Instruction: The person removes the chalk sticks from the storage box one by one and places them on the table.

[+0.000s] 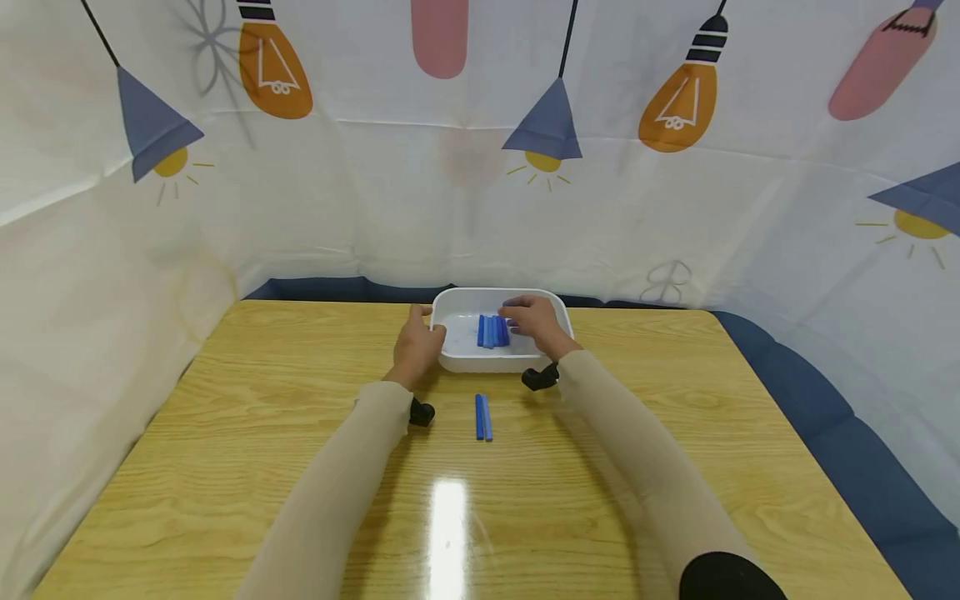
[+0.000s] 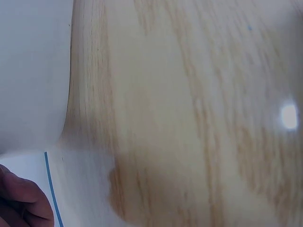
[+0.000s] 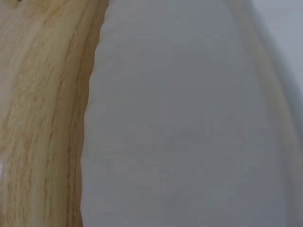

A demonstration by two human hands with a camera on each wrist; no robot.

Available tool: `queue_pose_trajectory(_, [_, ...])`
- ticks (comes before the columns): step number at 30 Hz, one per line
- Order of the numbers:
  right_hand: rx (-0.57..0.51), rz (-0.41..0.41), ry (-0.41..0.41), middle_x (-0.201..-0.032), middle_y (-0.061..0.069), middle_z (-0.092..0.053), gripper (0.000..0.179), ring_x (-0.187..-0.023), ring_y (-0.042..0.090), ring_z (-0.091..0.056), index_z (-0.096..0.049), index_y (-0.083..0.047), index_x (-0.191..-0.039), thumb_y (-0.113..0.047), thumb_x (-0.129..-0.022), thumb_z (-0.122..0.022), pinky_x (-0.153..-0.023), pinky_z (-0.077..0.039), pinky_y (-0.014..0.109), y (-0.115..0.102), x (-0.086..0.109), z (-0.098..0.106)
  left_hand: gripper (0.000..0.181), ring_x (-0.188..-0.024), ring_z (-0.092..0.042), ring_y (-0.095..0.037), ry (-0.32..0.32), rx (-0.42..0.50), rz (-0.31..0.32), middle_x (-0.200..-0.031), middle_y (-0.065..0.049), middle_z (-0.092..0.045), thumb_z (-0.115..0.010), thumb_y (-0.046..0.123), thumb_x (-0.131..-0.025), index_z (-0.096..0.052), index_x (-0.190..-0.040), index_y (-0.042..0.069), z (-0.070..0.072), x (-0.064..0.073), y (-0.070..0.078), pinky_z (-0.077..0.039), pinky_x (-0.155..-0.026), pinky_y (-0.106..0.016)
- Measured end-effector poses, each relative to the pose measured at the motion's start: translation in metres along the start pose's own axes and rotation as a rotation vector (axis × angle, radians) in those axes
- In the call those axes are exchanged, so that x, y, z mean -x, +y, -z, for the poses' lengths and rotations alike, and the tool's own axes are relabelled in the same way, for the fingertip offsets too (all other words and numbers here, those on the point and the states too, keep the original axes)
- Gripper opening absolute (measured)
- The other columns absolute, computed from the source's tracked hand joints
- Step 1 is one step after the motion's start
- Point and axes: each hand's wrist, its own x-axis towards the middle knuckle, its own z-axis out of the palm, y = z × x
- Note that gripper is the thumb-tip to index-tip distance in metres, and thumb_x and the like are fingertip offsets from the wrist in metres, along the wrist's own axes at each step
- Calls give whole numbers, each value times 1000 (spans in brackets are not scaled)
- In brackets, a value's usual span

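A white tray (image 1: 480, 364) stands near the far edge of the table. Several blue sticks (image 1: 491, 331) lie side by side inside it, in lighter and darker shades. At the tray's left end, my left hand (image 1: 416, 343) holds the side, thumb at the rim. Bent fingers (image 2: 23, 201) of that hand show in the left wrist view's lower corner. My right hand (image 1: 534, 322) reaches over the tray's right part, its spread fingers right at the rightmost sticks. The right wrist view is filled mostly by the tray's outer wall (image 3: 180, 113), and no fingers appear there.
Two more blue sticks (image 1: 483, 417) lie together on the wooden table (image 1: 300, 500), in front of the tray between the forearms. A white printed curtain (image 1: 420, 200) hangs behind the table. Dark blue padding (image 1: 825, 400) runs along the right side.
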Motion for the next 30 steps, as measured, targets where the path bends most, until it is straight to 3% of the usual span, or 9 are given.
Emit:
queue_pose_trajectory(5, [17, -5, 42, -122, 15, -64, 43, -114, 30, -61, -60, -4, -124, -22, -86, -69, -95, -50, 39, 2, -5, 0, 51, -118, -54, -28, -13, 1, 2, -131, -13, -55, -47, 31, -92, -36, -140, 20, -2, 0, 1, -45, -96, -45])
queue_pose_trajectory(12, [122, -11, 83, -119, 12, -64, 43, -108, 28, -62, -62, -6, -121, -27, -85, -70, -90, -53, 38, 7, -14, 0, 51, -118, -54, -28, -20, 6, 4, -132, -13, -55, -48, 30, -92, -35, -140, 20, -5, 0, 2, -45, -97, -45])
queue_pose_trajectory(21, [242, -19, 96, -114, 12, -65, 40, -94, 22, -62, -64, -7, -120, -24, -84, -70, -83, -53, 33, 10, -19, -4, 51, -116, -55, -28, -13, -10, -7, -132, -14, -56, -47, 31, -94, -35, -141, 18, -1, 0, 3, -46, -94, -45])
queue_pose_trajectory(30, [321, -62, 76, -111, 12, -66, 39, -94, 22, -61, -64, -4, -118, -21, -84, -73, -84, -52, 34, 10, -22, -7, 49, -116, -55, -28, -11, -17, -3, -133, -14, -56, -47, 30, -93, -35, -140, 17, 2, 2, 4, -45, -95, -45])
